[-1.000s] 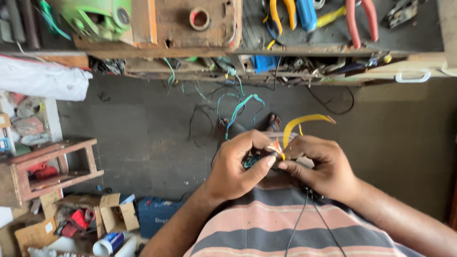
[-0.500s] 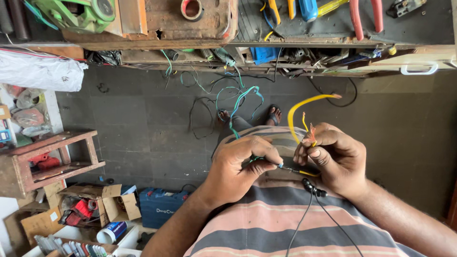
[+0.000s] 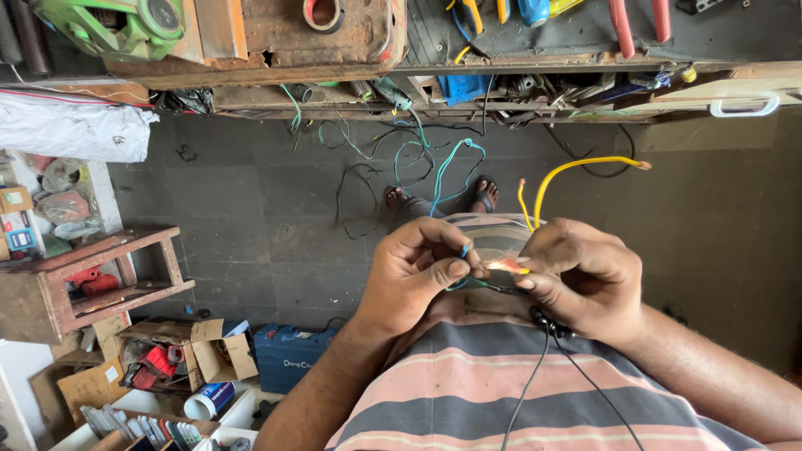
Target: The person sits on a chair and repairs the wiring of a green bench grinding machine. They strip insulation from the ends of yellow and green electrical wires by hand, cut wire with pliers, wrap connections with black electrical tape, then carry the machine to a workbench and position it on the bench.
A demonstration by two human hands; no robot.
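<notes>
Dark floor tiles [image 3: 251, 209] fill the background, with loose green and black wires trailing from under the front edge of the cluttered desk [image 3: 535, 63] at the top of the view, where pliers and a roll of tape lie. A small wooden stool [image 3: 100, 276] stands at the left, above open cardboard boxes and a blue tool case [image 3: 292, 359].

Both hands meet in mid-air over the person's lap, well below the desk edge. The left hand [image 3: 413, 276] is curled nearly closed, thumb and forefinger pinching a thin blue wire [image 3: 464, 250] at its tip. The right hand [image 3: 585, 280] is likewise closed tight, its fingertips gripping the base of a yellow wire [image 3: 576, 167] that arcs up and to the right; a shorter yellow end rises beside it. Bare copper glints between the two pinches.

To do this well, judging from the grip, the bare strands should be kept aligned and close, with both pinches staying right next to the exposed ends so nothing frays or slips.
</notes>
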